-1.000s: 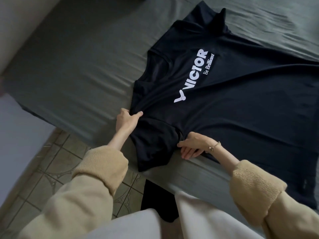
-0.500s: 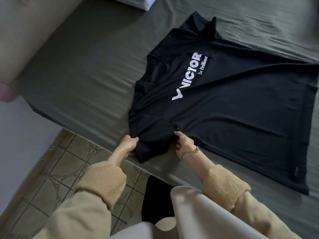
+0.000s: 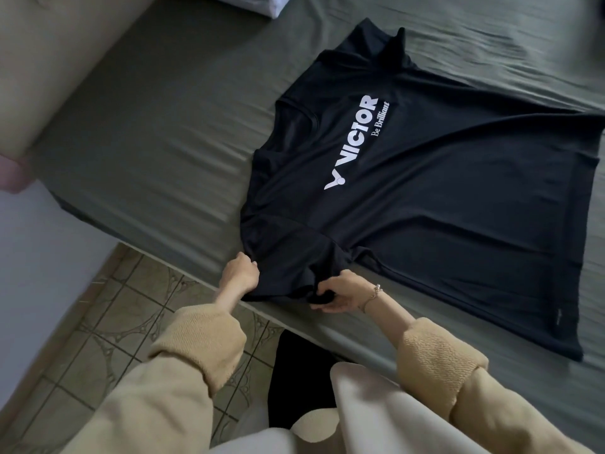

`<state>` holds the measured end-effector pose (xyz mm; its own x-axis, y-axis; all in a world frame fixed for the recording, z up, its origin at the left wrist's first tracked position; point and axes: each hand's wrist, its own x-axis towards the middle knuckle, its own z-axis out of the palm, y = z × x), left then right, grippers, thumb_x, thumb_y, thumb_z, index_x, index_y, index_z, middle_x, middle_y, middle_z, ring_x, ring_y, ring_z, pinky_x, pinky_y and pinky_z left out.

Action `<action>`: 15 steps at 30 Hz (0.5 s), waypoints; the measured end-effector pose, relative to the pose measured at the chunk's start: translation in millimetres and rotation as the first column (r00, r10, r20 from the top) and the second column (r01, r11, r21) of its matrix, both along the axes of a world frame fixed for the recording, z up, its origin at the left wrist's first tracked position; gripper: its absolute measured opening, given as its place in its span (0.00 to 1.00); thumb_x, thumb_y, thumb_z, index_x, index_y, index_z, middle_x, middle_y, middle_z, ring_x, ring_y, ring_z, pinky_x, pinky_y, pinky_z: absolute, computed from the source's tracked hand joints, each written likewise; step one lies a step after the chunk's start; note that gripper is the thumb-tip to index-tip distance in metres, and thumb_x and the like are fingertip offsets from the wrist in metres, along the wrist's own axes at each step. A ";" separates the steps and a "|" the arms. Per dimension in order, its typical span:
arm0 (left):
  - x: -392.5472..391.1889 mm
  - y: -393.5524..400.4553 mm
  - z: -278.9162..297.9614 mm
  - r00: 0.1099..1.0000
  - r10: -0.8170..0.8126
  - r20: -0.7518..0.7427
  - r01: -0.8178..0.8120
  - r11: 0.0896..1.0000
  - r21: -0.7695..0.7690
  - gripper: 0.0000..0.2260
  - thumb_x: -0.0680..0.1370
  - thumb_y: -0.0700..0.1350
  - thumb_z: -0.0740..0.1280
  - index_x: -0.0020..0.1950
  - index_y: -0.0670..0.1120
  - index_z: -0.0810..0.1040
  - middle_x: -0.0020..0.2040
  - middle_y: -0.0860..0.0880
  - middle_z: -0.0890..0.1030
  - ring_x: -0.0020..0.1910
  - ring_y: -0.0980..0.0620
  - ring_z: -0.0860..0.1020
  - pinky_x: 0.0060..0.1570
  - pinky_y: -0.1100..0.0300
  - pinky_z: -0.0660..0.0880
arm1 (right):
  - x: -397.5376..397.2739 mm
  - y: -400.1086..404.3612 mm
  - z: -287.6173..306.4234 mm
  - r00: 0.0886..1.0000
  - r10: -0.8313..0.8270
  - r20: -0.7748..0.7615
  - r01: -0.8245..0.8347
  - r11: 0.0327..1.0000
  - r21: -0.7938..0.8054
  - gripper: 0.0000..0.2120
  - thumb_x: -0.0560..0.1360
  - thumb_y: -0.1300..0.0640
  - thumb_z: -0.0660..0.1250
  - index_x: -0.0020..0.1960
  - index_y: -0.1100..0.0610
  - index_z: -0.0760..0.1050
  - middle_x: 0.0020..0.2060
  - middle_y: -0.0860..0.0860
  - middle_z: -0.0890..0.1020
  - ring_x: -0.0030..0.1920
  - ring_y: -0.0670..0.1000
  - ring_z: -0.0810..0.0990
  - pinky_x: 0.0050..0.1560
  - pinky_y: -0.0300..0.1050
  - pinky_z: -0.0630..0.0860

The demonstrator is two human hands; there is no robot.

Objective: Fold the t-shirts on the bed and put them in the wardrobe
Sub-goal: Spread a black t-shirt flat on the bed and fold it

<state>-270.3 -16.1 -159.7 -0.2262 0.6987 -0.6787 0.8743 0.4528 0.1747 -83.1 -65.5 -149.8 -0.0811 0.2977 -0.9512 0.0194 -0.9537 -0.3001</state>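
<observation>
Black t-shirt (image 3: 442, 204) lies print-side up, spread flat on the grey-green sheet of the bed (image 3: 170, 132), near sleeve (image 3: 294, 270) bunched at the mattress edge. Left hand (image 3: 239, 278) grips the sleeve's outer edge with fingers curled into the cloth; right hand (image 3: 340, 294) pinches the sleeve hem by the underarm, fingers closed on a fold of fabric. The fabric looks thin, light and limp, likely to sag, crease and drag on the sheet, so it is best taken at seams and hems, two points at once, and kept taut while folding.
</observation>
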 end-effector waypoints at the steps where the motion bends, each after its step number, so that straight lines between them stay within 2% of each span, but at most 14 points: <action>1: 2.9 1.1 2.4 0.998 -0.019 -0.058 0.019 1.000 -0.003 0.16 0.82 0.43 0.55 0.67 0.38 0.66 0.66 0.39 0.71 0.64 0.40 0.71 0.59 0.51 0.69 | 2.3 -0.7 2.2 0.995 0.093 0.038 -0.093 0.996 -0.002 0.08 0.73 0.69 0.64 0.41 0.61 0.66 0.35 0.57 0.78 0.26 0.51 0.81 0.25 0.40 0.77; 3: 10.3 6.2 8.1 0.988 -0.007 -0.153 0.009 1.000 0.012 0.16 0.80 0.42 0.57 0.67 0.39 0.65 0.65 0.40 0.73 0.63 0.41 0.73 0.57 0.52 0.70 | 8.2 2.7 7.1 0.954 0.261 0.149 -0.263 0.965 -0.005 0.08 0.72 0.66 0.67 0.40 0.62 0.68 0.28 0.56 0.81 0.23 0.49 0.80 0.23 0.37 0.74; 5: 16.3 14.1 11.0 0.985 0.063 -0.163 -0.053 0.996 0.067 0.17 0.80 0.44 0.57 0.67 0.39 0.64 0.65 0.40 0.73 0.63 0.41 0.73 0.58 0.51 0.69 | 17.7 11.5 12.9 0.858 0.429 0.283 -0.448 0.894 0.003 0.11 0.71 0.56 0.70 0.37 0.61 0.72 0.21 0.53 0.79 0.20 0.46 0.77 0.20 0.33 0.70; 7: 20.1 25.2 11.6 0.981 0.163 -0.108 -0.149 0.980 0.130 0.21 0.80 0.51 0.56 0.67 0.37 0.65 0.65 0.39 0.74 0.63 0.39 0.73 0.59 0.50 0.68 | 26.9 22.6 13.4 0.808 0.434 0.399 -0.490 0.871 0.047 0.19 0.70 0.43 0.71 0.36 0.59 0.73 0.21 0.53 0.80 0.19 0.46 0.77 0.21 0.34 0.69; 9: 21.7 38.2 12.7 0.969 0.246 -0.040 -0.236 0.957 0.169 0.27 0.79 0.58 0.57 0.67 0.37 0.65 0.64 0.39 0.74 0.63 0.39 0.73 0.59 0.50 0.68 | 33.5 31.9 7.3 0.781 0.337 0.526 -0.457 0.882 0.112 0.22 0.69 0.38 0.69 0.37 0.58 0.71 0.24 0.53 0.80 0.19 0.46 0.77 0.25 0.39 0.72; 11: 20.6 50.3 11.6 0.946 0.320 0.058 -0.325 0.929 0.175 0.28 0.79 0.58 0.59 0.68 0.36 0.66 0.65 0.39 0.73 0.64 0.39 0.72 0.59 0.50 0.68 | 36.0 34.8 0.7 0.804 0.301 0.513 -0.421 0.898 0.132 0.17 0.72 0.47 0.71 0.36 0.58 0.70 0.24 0.52 0.80 0.19 0.46 0.77 0.28 0.43 0.76; 13: 16.3 58.2 7.3 0.918 0.368 0.146 -0.389 0.908 0.155 0.22 0.80 0.50 0.61 0.67 0.35 0.68 0.65 0.39 0.73 0.63 0.40 0.72 0.56 0.53 0.69 | 35.6 33.3 -4.0 0.858 0.323 0.400 -0.388 0.917 0.090 0.11 0.71 0.58 0.71 0.36 0.60 0.71 0.21 0.52 0.80 0.21 0.45 0.78 0.31 0.44 0.79; 15: 11.3 61.8 2.1 0.914 0.385 0.126 -0.402 0.901 0.165 0.17 0.81 0.44 0.60 0.66 0.34 0.70 0.65 0.39 0.73 0.62 0.40 0.73 0.56 0.54 0.70 | 34.7 30.1 -4.1 0.865 0.361 0.348 -0.404 0.913 0.058 0.11 0.71 0.62 0.71 0.36 0.61 0.69 0.20 0.52 0.79 0.21 0.45 0.78 0.25 0.38 0.76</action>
<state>-259.0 45.7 -157.6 -0.4539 0.6793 -0.5766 0.6091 0.7089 0.3557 -48.4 -35.4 -153.9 0.0918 0.4243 -0.9008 0.4910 -0.8063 -0.3298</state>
